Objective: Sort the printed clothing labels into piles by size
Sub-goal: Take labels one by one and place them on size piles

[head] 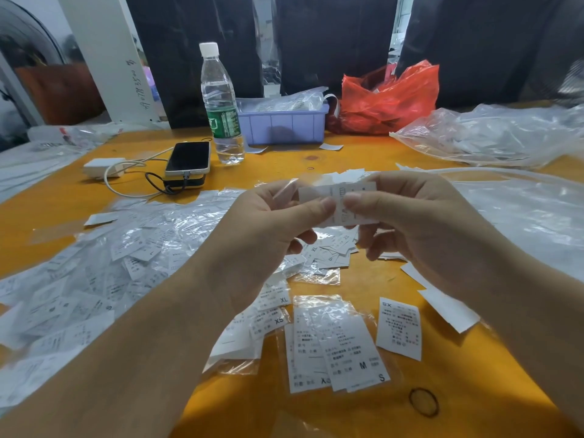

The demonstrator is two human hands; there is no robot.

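Orange table (pixel 467 368) littered with loose slips. Left hand (pixel 268 222) and right hand (pixel 407 216) pinching one label (pixel 339 200) between thumbs and fingers, raised above small piles (pixel 335 343) — blurred size mark, likely misfiling.

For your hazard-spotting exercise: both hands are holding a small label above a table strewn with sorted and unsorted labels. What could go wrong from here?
1. The held label is blurred and its size mark is not readable, so it may land in the wrong pile.
2. The near labels marked M and S overlap, so sizes may mix.
3. The water bottle stands beside the phone; a knock could tip it.
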